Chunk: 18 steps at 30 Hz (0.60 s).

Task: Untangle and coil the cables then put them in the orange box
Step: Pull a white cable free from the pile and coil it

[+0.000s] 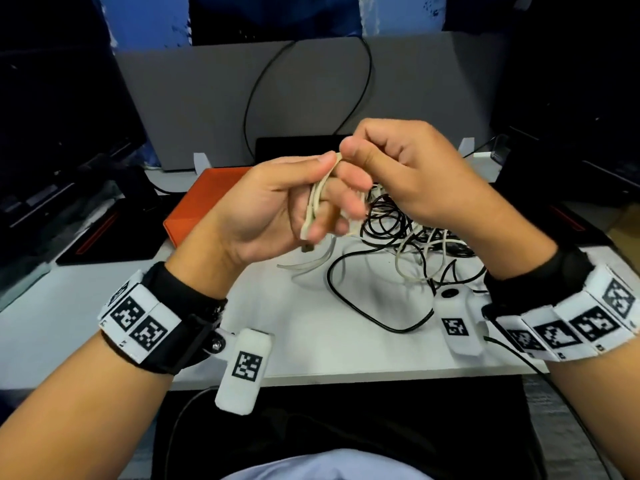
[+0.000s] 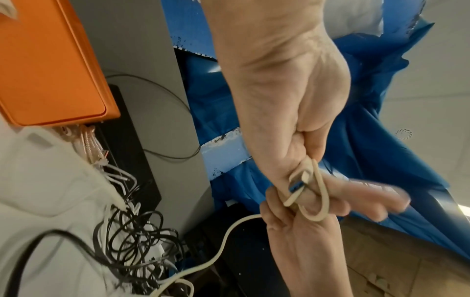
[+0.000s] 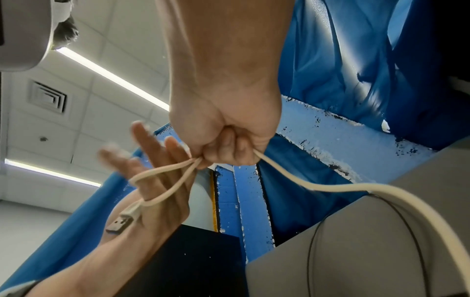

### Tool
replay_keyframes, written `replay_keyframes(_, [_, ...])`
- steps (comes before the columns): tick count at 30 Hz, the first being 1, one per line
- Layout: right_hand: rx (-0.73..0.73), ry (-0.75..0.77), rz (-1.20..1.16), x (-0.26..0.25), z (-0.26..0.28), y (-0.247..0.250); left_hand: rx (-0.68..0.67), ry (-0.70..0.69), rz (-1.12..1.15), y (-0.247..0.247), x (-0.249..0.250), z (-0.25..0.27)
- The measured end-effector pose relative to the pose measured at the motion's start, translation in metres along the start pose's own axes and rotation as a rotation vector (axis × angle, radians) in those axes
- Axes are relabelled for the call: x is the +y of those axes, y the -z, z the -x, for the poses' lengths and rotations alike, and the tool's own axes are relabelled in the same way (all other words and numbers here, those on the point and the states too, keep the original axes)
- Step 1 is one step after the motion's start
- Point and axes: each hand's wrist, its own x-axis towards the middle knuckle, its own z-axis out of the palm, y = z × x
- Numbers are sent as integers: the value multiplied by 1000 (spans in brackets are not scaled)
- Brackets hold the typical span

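white cable looped round left hand, no legible writing

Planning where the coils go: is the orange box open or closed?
Closed: the orange box shows its flat lid seated flush in the left wrist view.
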Motion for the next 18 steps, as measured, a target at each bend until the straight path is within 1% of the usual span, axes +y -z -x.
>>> replay_keyframes(2, [-15,15,-14,2,0,-1,-7,-17,47,-1,1,0])
replay_keyframes(4, [-3,14,-48,2,-1,-4,-9,-27,182,-4,0,-3])
replay_keyframes(6, [20,-2,-100,5,-3,-6,5,-85,285,-8,-4,-5])
replay_keyframes(8, [26,-49,-163,10,-4,-7,41,-150,316,-9,-1,-4])
replay_keyframes(11, [-45,-82,-132,20,-3,-12,104,-246,245,-5,8,-2])
replay_keyframes(13, [-164,-115,-95,21,0,-20,152,-288,208,0,11,-2])
replay_keyframes(15, [-316,-142,-32,16,6,-29,233,-278,130,4,13,-2])
replay_keyframes(17, [-446,-106,76,8,11,-33,381,-309,-73,5,12,-4])
replay_keyframes(18, [-480,-85,123,5,12,-35,436,-325,-210,3,10,-4])
